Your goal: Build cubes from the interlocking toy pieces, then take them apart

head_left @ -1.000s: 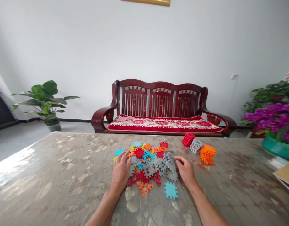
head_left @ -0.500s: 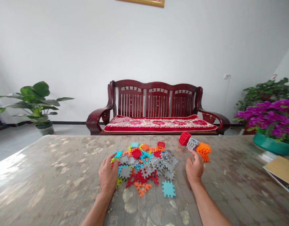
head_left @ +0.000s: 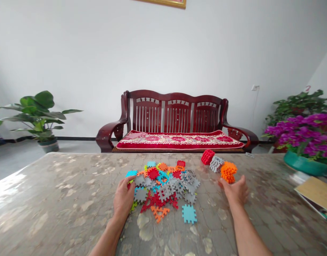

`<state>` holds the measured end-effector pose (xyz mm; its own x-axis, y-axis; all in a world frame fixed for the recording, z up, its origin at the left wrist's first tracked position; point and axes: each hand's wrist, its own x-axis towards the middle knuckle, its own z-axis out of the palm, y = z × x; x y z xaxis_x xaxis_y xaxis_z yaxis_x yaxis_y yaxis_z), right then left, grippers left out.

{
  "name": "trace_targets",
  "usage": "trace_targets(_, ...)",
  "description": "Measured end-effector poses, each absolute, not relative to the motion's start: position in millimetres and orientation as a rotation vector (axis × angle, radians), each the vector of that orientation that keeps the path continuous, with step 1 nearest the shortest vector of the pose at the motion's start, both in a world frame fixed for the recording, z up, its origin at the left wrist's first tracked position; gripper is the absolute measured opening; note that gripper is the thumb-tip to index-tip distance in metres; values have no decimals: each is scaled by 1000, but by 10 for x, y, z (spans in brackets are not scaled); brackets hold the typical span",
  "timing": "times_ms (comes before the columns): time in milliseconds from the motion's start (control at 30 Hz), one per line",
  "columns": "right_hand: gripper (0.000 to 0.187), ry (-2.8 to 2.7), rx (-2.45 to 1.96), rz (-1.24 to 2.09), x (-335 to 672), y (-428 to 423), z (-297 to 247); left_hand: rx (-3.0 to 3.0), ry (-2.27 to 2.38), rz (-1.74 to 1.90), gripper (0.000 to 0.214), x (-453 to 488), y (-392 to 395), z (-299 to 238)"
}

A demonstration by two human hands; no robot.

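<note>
Tile pile under L hand, orange cube by R hand, both released; flowers in teal pot.

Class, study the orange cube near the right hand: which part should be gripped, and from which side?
Probably its left and right faces, approached from the near side. The orange cube stands free there, the grey cube crowds its far left, and the right hand lies just in front.
</note>
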<state>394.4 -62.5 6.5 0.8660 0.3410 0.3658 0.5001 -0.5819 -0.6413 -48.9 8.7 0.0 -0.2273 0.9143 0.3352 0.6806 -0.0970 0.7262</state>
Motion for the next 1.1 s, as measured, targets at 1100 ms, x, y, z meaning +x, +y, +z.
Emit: trace_targets(1100, 67, -694, -2510, -158, 4204, -447, 46, 1797, 1918, 1092, 35, -468, 67, 88)
